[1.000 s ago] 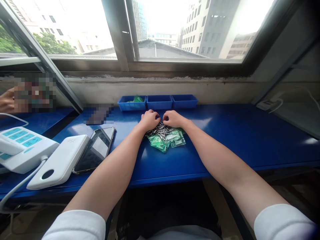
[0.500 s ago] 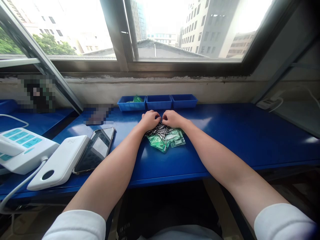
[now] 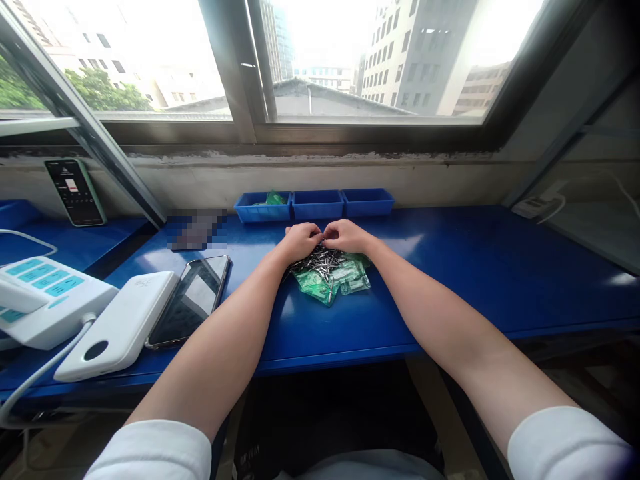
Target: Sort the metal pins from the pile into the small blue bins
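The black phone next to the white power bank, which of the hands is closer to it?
Left. The left hand is to the right of the black phone and farther forward; the right hand is farther right still, past the left one.

**Slim metal pins (image 3: 327, 262) and green baggies (image 3: 315, 287) in one messy heap**

So the pins are thin, straight and shiny silver, some looking darker, all loose and pointing every which way. The baggies are see-through, crinkly plastic, lying pretty flat on the desk (image 3: 480, 273) and poking out from the pile's near side. One pin sits out on the left-hand baggie, aimed roughly at the near edge. Too small to tell what's inside the baggies.
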Tool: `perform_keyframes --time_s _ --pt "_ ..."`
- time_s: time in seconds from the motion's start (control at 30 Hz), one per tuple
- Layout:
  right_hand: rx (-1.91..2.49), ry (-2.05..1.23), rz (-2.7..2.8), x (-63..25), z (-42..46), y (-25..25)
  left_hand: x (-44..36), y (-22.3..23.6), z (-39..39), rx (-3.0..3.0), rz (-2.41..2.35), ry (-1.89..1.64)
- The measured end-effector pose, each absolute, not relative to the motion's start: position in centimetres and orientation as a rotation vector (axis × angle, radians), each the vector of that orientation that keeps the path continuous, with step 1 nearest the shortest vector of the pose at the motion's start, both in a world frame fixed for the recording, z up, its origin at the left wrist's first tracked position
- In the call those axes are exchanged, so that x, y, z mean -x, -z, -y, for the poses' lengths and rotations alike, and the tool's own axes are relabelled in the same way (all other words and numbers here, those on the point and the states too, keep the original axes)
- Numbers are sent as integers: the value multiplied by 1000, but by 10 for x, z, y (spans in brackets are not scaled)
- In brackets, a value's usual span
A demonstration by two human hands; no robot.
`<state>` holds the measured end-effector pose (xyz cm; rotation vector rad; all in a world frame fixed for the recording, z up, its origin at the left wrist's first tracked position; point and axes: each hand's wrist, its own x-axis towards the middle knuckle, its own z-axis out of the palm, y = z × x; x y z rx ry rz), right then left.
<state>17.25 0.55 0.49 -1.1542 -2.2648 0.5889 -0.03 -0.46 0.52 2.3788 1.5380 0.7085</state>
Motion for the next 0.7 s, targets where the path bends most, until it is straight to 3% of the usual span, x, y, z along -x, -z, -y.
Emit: perform_keyframes --time_s 0.47,0.7 --pt "1044 -763 2009 -175 -19 2 0 -7 7 -2356 -1340 -1036" --pt "981 -813 1880 -175 -13 -4 -1 -10 8 -2340 -1459 -984"
